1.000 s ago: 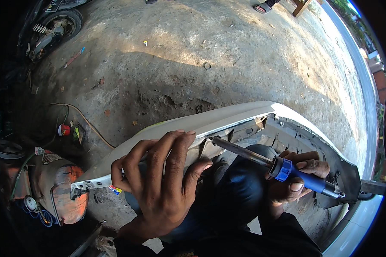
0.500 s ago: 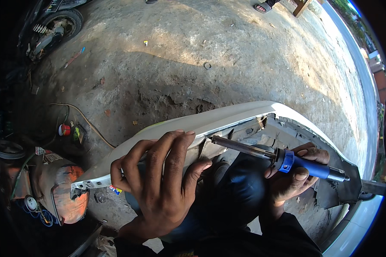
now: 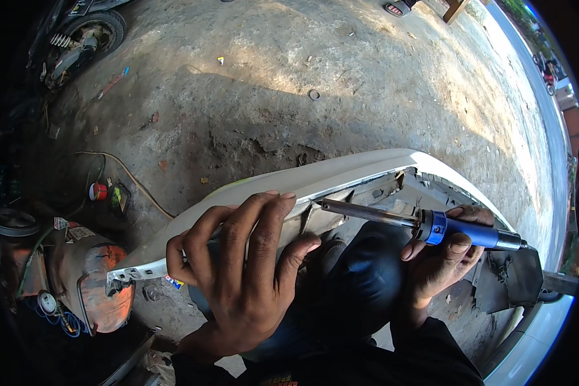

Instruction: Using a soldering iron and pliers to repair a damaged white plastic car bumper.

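A white car bumper [image 3: 367,161] curves across my lap, its dark, rough inner side towards me. My left hand [image 3: 244,270] grips its edge, fingers over the outer face and thumb on the inner side. In my right hand [image 3: 449,260] is a blue-handled tool [image 3: 473,234] with a slim metal barrel and a metal fitting at its rear end; its exact kind is unclear. The barrel points left, its tip just off the bumper's inner edge near my left fingertips. Whether tip and bumper touch cannot be made out.
A rusty orange tank [image 3: 103,283] with a gauge [image 3: 47,301] stands at the lower left. A hose [image 3: 125,170] crosses the concrete floor [image 3: 251,128]. A motorcycle wheel [image 3: 100,35] is at the far left. A person's sandalled foot [image 3: 397,8] shows at the top.
The tool's barrel has tilted nearer to level, its tip moving slightly up and to the right. My left hand has hardly moved. A motorcycle has appeared on the road at the right.
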`<action>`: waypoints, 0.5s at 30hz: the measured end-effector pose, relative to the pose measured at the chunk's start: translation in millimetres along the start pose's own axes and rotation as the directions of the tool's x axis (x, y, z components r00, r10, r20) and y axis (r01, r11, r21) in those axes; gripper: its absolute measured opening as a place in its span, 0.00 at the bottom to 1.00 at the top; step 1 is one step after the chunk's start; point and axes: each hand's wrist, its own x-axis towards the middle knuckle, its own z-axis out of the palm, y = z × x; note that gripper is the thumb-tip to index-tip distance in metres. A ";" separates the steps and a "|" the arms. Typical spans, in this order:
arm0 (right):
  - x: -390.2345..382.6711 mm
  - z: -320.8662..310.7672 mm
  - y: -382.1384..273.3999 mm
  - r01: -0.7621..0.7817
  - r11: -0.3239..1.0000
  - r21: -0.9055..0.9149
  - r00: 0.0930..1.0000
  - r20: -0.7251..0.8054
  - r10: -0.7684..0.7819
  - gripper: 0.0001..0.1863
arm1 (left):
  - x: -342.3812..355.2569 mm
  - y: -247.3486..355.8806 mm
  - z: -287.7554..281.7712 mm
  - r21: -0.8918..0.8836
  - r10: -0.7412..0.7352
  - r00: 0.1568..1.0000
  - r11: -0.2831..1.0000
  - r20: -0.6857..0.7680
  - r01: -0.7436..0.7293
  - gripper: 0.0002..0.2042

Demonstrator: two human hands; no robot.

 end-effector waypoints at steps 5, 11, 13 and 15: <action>-0.7 0.7 -1.8 0.006 1.000 0.012 1.000 0.002 -0.006 0.34 | 0.3 0.5 0.2 -0.008 0.003 1.000 1.000 -0.006 -0.003 0.26; -1.5 2.7 -2.2 0.010 1.000 0.007 0.999 -0.035 -0.010 0.36 | -0.2 0.5 -0.7 -0.003 -0.001 1.000 1.000 0.006 0.001 0.26; -0.6 0.0 -2.6 -0.024 1.000 -0.011 1.000 -0.011 0.024 0.36 | -0.5 0.6 1.1 -0.006 -0.002 1.000 1.000 -0.002 0.002 0.26; -1.2 3.8 -3.2 -0.023 1.000 -0.002 1.000 -0.019 0.023 0.36 | -1.1 0.3 1.8 -0.003 0.000 1.000 1.000 -0.012 0.000 0.26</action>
